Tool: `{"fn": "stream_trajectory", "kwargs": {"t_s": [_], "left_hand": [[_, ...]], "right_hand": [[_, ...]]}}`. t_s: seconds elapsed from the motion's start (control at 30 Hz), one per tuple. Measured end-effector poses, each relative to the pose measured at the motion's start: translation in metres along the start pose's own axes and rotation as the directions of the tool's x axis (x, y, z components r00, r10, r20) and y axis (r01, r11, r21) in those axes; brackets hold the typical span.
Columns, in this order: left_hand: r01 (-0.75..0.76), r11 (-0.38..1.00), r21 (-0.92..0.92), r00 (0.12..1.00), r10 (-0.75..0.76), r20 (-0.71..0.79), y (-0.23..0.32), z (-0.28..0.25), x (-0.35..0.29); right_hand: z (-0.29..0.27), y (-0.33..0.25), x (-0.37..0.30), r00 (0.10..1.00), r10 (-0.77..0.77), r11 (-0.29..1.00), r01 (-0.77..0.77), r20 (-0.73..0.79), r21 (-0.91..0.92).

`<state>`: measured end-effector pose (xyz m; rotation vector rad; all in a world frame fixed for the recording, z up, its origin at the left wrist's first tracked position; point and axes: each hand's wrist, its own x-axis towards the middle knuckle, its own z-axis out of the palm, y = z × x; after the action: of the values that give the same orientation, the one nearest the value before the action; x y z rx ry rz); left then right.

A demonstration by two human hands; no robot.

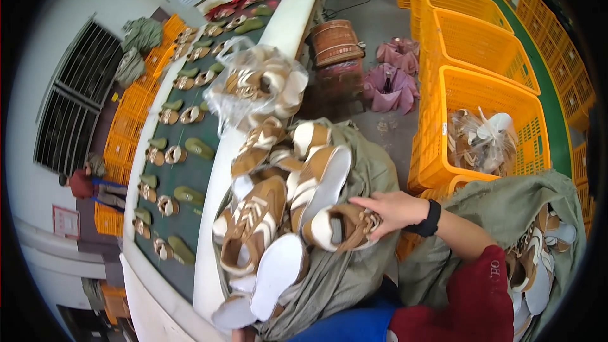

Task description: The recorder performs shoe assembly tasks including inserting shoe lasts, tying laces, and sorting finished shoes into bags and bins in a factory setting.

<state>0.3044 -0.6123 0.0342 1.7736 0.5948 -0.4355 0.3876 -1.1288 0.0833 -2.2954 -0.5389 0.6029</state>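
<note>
A pile of brown-and-white shoe uppers [253, 212] with white undersides lies in a grey-green cloth [364, 158] beside the conveyor. My right hand [399, 212], with a dark band on its wrist, comes in from the right. Its thumb and fingers close on the laced side of one shoe upper [342, 227], at the right of the pile. Only a bit of my left hand [244, 334] shows at the bottom edge, under the nearest uppers, its fingers hidden. One upper [277, 275] near it lies with its white underside up.
The green conveyor belt [180, 180] carries shoe uppers and green lasts. A clear bag of uppers [259, 85] sits on its white edge [212, 215]. Stacked yellow crates [437, 126] stand right, beside another cloth [481, 209] holding uppers. Behind the belt stands a person [85, 187].
</note>
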Motion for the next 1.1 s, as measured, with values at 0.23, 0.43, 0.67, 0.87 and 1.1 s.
{"fn": "stream_trajectory", "kwargs": {"t_s": [0.23, 0.43, 0.67, 0.87, 1.1], "left_hand": [[0.051, 0.993, -0.108, 0.999, -0.053, -0.013, -0.045, -0.041, -0.071], [0.096, 0.972, -0.217, 0.991, -0.073, 0.112, -0.067, -0.099, -0.095], [-0.182, 0.958, -0.222, 0.983, 0.181, -0.024, -0.095, -0.226, -0.132], [-0.609, 0.768, -0.199, 0.765, 0.635, 0.107, -0.049, -0.252, -0.156], [-0.735, 0.675, 0.064, 0.678, 0.728, 0.098, -0.069, -0.269, -0.152]], "right_hand": [[0.006, -0.03, 0.004, 0.96, -0.2, 0.98, 0.193, -0.193, -0.057], [0.003, -0.104, -0.036, 0.903, 0.127, 0.982, -0.057, -0.411, 0.18], [0.063, -0.243, -0.041, 0.625, 0.124, 0.973, 0.075, -0.771, 0.217], [0.204, -0.407, 0.043, 0.805, -0.587, 0.788, 0.542, -0.089, -0.292], [0.256, -0.439, 0.111, 0.753, -0.643, 0.745, 0.658, 0.142, -0.113]]}}
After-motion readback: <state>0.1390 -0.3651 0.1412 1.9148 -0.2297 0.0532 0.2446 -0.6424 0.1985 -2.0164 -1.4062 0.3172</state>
